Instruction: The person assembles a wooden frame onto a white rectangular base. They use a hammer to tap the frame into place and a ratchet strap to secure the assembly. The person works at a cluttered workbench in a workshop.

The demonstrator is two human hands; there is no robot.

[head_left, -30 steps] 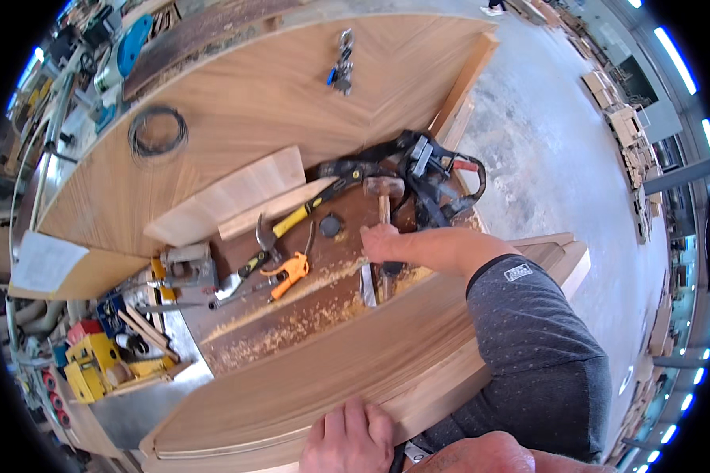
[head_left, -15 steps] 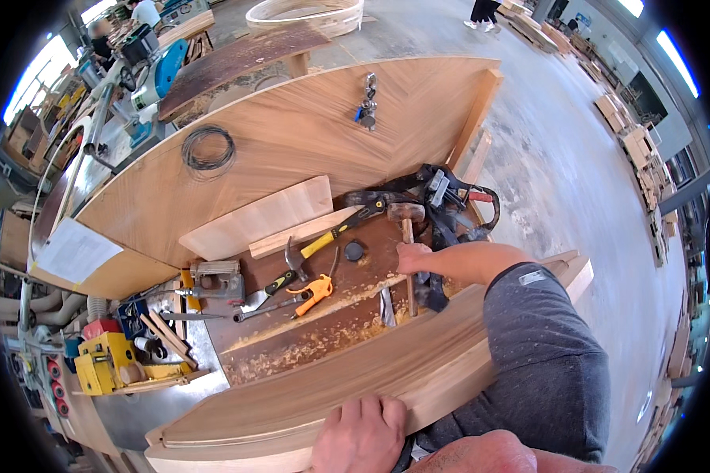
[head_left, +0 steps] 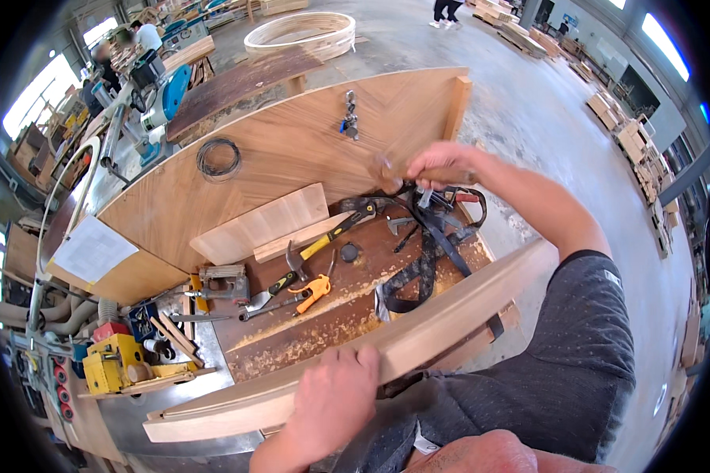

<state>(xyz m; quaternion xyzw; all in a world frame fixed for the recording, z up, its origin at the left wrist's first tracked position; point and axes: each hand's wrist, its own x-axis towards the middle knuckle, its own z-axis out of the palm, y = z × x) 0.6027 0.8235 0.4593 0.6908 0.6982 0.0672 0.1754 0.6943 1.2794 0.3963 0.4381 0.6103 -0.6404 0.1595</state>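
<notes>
My right hand (head_left: 439, 164) is closed round the handle of a wooden mallet, raised above the bench. The mallet head (head_left: 386, 174), smeared by motion, is just left of that hand. A long curved wooden piece (head_left: 442, 315) lies slanting across the front, close to my body. My left hand (head_left: 335, 394) grips this piece near its middle, fingers curled over its upper edge. Beyond it on the worn brown bench top (head_left: 347, 296) lies a black strap (head_left: 426, 272) in loose coils, next to a metal clamp-like tool (head_left: 442, 213).
A claw hammer (head_left: 319, 243), an orange air blow gun (head_left: 314, 293), a nail gun (head_left: 222, 282) and a yellow machine (head_left: 110, 366) lie left of centre. A curved veneered panel (head_left: 292, 150) stands behind. Farther back are a round wooden frame (head_left: 300, 35) and other people.
My right hand has lifted the mallet up from beside the strap. The curved piece's right end is higher and its face has turned. My left hand has shifted slightly left and up.
</notes>
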